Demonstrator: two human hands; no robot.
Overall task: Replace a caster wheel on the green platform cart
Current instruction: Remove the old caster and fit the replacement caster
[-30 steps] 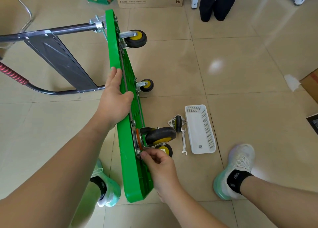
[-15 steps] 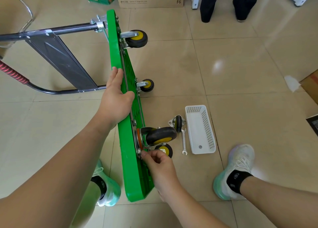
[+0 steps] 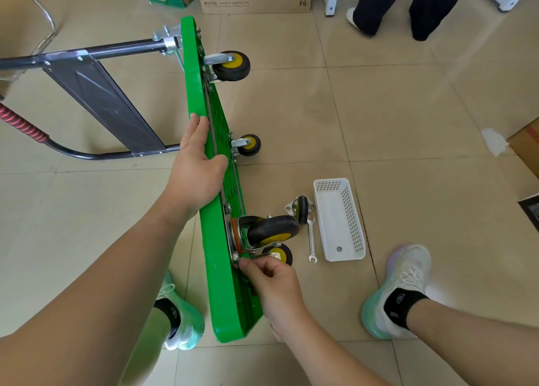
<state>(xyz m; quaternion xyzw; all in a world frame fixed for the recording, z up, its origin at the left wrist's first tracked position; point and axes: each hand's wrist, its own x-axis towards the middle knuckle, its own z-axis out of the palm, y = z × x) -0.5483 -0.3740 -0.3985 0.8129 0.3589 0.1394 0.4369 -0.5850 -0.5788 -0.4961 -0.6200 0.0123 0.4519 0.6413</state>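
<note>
While the cart (image 3: 217,272) stands on its long edge on the tile floor, the left hand (image 3: 194,172) is wrapped over its top edge around mid-length, fingers flat along the deck side and thumb hooked over onto the underside; so that one's gripping the cart. Right hand (image 3: 272,283) is lower down near the close end, fingers curled and pinched together at the bottom corner of the caster (image 3: 269,231) plate; can't tell what tiny part is between the fingertips, it's hidden.

Caster is bolted to the underside just above the right hand, between the two hands; its wheel sticks out sideways to the right, black tyre with a yellow hub.

Cart's long axis runs away from the person, slightly leftward, underside facing right; handle (image 3: 87,99) lies out to the left.

On the floor just right of the caster: a loose wheel (image 3: 301,210), a wrench (image 3: 311,239) and a white basket (image 3: 339,219), side by side.
</note>
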